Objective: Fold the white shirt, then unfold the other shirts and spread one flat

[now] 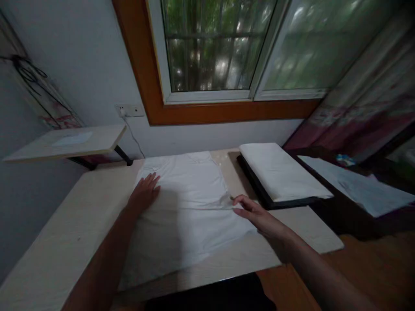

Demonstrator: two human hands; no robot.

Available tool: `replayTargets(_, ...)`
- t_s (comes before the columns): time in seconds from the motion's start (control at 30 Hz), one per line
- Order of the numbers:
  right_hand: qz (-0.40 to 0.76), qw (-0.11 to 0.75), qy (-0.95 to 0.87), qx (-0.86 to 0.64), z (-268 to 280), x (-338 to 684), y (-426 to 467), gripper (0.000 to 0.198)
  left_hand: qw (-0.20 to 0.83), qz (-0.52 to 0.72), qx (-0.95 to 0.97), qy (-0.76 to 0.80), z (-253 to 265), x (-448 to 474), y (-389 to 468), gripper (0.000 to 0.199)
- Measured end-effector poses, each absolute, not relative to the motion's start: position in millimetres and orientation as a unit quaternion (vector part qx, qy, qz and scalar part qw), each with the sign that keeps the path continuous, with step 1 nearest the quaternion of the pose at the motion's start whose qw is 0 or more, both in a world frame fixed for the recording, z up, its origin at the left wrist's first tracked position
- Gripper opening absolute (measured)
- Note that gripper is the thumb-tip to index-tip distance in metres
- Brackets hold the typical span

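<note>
The left hand [146, 193] lies palm down, fingers slightly spread, on the left of the white cloth [194, 185], and the right hand [254, 214] curls thumb and forefinger at its right edge, whether pinching I cannot tell, the cloth lying on the pale table [68, 229] with a white-topped black stack [282, 170] to its right.

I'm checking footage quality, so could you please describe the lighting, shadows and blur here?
In the head view, light is dim, with bright blurred spots beyond the window; a shadow darkens the cloth beside the left hand; detail looks soft, and the top right corner is dark.
</note>
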State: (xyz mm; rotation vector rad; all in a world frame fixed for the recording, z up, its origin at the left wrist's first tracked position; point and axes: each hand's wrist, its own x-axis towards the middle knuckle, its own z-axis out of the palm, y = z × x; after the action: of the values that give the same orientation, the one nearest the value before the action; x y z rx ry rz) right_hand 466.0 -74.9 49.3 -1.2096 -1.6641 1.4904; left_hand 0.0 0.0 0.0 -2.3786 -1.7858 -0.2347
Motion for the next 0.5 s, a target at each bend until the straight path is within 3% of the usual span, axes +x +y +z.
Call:
replayTargets(0.13,0.559,0.224,-0.658,-0.452,57,480,-70,0.035,0.076,-0.090,-0.795,-0.596,1,-2,0,0.056)
replayTargets(0.37,0.633,-0.040,-0.613,-0.471,76,503,-72,0.048,0.077,-0.091,-0.793,-0.597,1,-1,0,0.055)
replayTargets(0.5,0.552,-0.073,-0.659,-0.505,86,500,-70,0.037,0.069,-0.089,-0.795,-0.596,2,-1,0,0.054)
